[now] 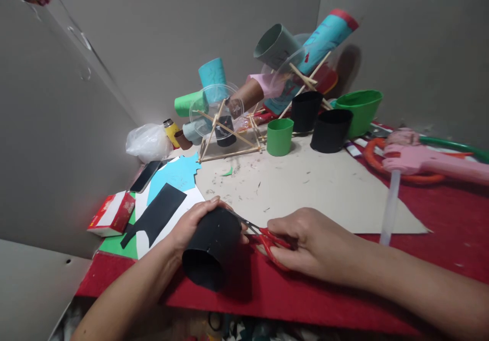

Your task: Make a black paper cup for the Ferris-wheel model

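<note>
My left hand (193, 222) is wrapped round a black paper tube (211, 240), its open end facing me near the table's front edge. In my right hand (305, 239) is a pair of red-handled scissors (272, 241), fingers in the loops. The blades reach the far rim of the tube by my left fingertips; whether paper lies between them I cannot make out. Left of the tube lies a cut piece of black paper (160, 213), over white paper and near a torn-edged blue sheet (173, 178).
Behind stands a stick frame (229, 153) bearing a clear disc with coloured paper cups. Green cup (280, 138) and black cup (331, 132) stand at the back right. A red box (112, 213) and phone (145, 176) lie left; a glue gun (428, 158) lies right.
</note>
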Tool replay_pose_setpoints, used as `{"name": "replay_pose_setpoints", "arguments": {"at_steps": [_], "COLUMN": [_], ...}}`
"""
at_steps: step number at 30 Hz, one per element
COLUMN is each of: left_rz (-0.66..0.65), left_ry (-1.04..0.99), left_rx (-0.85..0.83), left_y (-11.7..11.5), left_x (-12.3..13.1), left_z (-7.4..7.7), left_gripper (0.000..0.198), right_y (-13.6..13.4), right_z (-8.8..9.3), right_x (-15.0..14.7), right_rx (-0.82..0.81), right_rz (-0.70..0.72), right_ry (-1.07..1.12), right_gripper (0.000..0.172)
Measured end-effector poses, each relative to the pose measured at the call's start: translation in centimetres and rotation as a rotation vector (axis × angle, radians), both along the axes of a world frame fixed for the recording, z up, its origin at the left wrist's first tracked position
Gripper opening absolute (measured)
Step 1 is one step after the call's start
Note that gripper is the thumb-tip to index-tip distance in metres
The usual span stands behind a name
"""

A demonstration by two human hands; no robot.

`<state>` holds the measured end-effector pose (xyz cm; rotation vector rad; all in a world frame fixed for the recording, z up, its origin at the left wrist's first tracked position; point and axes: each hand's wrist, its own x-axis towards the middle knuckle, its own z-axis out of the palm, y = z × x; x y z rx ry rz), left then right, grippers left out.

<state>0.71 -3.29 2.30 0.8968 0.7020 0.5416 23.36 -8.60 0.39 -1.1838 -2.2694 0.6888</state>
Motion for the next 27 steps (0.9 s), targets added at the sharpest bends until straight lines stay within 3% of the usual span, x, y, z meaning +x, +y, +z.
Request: {"name": "replay_pose_setpoints", "arguments": {"at_steps": [8, 15, 27], "left_rz": [-0.006, -0.071, -0.118], "left_ry": [0.008, 0.136, 0.104], "left_rx": [0.008, 0.096, 0.061], "left_y": [0.1, -0.3, -0.1], "left_x": [-0.1, 0.1, 0.2], "left_z": [0.1, 0.9, 0.9], "left_gripper": [0.033, 0.043, 0.045], "right_y": [0.1, 0.0, 0.1], "right_z": [0.1, 0.1, -0.1], "right_x": [0.2, 0.1, 0.4], "right_rx": [-0.008, -0.001, 0.000], "right_rz": [0.016, 0.013, 0.033], "right_ry": [0.005, -0.006, -0.035], "right_gripper": [0.023, 0.024, 0.026]}}
